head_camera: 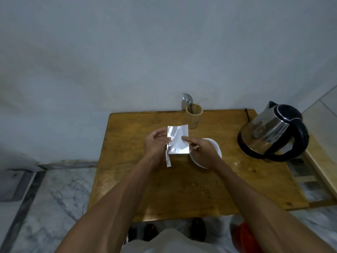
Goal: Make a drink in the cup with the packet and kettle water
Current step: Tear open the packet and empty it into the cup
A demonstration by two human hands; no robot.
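Observation:
Both my hands hold a silver foil packet (pixel 177 139) up above the wooden table (pixel 191 189). My left hand (pixel 156 143) pinches its left edge, where a thin torn strip (pixel 168 159) hangs down. My right hand (pixel 202 150) grips the right side, its forefinger lying across the foil. A white cup (pixel 217 147) stands on the table just under my right hand and is partly hidden by it. A steel kettle (pixel 273 130) with a black handle and lid stands at the table's right edge.
A wooden holder (pixel 194 115) with a metal spoon (pixel 187 100) stands at the table's back edge against the grey wall. Marble floor lies to the left and right. A red object (pixel 246 236) sits on the floor at the lower right.

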